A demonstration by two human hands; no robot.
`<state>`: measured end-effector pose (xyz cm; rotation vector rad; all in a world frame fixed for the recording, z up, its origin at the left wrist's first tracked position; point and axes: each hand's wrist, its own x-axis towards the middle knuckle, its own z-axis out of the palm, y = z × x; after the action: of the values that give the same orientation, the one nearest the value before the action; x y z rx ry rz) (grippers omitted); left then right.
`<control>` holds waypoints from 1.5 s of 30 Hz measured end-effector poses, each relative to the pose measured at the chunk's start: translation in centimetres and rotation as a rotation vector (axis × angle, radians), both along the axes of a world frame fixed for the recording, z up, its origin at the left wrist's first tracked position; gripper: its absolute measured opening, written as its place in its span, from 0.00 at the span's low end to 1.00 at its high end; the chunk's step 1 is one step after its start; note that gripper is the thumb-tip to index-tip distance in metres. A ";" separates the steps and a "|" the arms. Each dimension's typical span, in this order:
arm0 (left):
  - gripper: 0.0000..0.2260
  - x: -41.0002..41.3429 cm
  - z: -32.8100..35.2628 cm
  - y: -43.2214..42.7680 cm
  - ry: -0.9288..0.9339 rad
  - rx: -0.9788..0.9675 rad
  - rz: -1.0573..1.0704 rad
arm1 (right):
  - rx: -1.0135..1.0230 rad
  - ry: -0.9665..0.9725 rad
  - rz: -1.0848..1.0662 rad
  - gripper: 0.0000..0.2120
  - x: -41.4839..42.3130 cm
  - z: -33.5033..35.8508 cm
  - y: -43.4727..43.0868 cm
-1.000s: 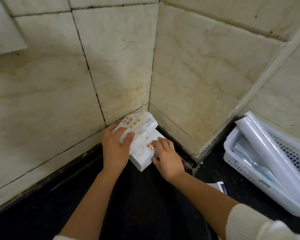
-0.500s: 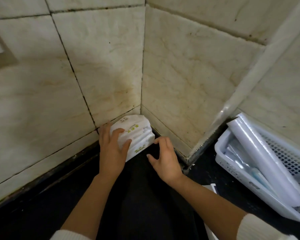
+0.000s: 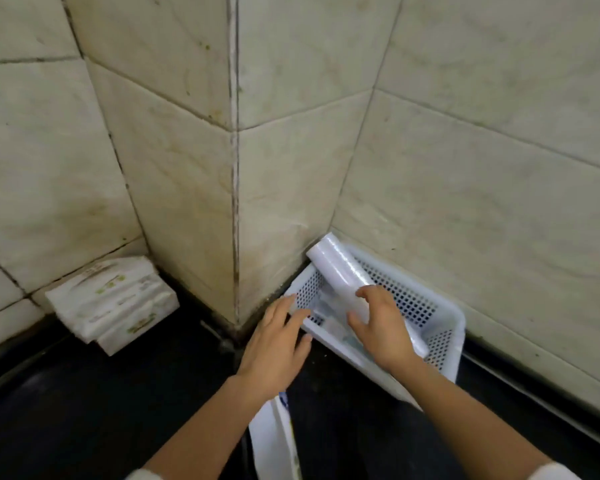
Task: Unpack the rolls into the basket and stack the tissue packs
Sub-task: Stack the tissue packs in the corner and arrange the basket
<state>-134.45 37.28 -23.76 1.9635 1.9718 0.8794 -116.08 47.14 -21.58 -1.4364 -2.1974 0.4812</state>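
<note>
A stack of white tissue packs [image 3: 113,304] lies in the left wall corner, untouched. A white perforated basket [image 3: 440,327] sits on the dark floor against the right wall. A long white roll [image 3: 340,268] leans across it, its upper end over the rim at the wall. Other rolls lie in the basket bottom, partly hidden. My right hand [image 3: 381,327] rests over the roll's lower part with fingers spread and curved; a firm grip is not visible. My left hand [image 3: 274,351] hovers open at the basket's near-left rim.
A protruding tiled wall corner [image 3: 235,202] stands between the packs and the basket. A white plastic bag [image 3: 274,441] lies on the dark floor [image 3: 84,410] under my left forearm. Tiled walls close off the back.
Both hands have left the tissue packs and moved right to the basket. The view has swung right, so the packs now lie at the left.
</note>
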 end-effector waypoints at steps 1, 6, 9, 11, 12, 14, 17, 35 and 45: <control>0.21 1.2 -0.3 1.1 0.018 -0.082 0.016 | -0.031 -0.058 -0.037 0.19 0.6 -0.2 1.1; 0.25 4.2 -2.2 3.5 0.160 -0.255 0.065 | -0.101 -0.325 -0.098 0.25 1.0 -2.0 3.7; 0.25 4.8 -3.4 3.5 0.187 -0.279 0.103 | -0.079 -0.322 -0.103 0.26 1.1 -3.3 4.8; 0.25 5.2 -3.8 3.6 0.196 -0.297 0.117 | -0.080 -0.297 -0.083 0.27 1.3 -3.7 5.4; 0.25 5.4 -3.8 3.7 0.187 -0.303 0.119 | -0.099 -0.265 -0.063 0.27 1.6 -3.7 5.7; 0.26 5.5 -3.5 4.1 0.154 -0.290 0.121 | -0.180 -0.124 -0.020 0.25 2.4 -3.0 5.9; 0.31 4.9 -2.9 5.8 0.211 -0.248 0.073 | -0.275 0.106 0.025 0.22 4.3 -0.3 6.8; 0.19 5.9 -2.3 13.8 0.452 0.157 0.075 | -0.125 -0.066 0.023 0.19 4.8 -1.6 12.4; 0.17 6.6 -1.6 14.6 0.325 -0.013 0.032 | -0.130 -0.154 0.167 0.25 6.6 -1.6 10.0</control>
<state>-127.88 51.89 -25.35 2.1877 2.1757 0.5805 -109.47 57.17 -23.19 -1.4026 -2.4631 0.5981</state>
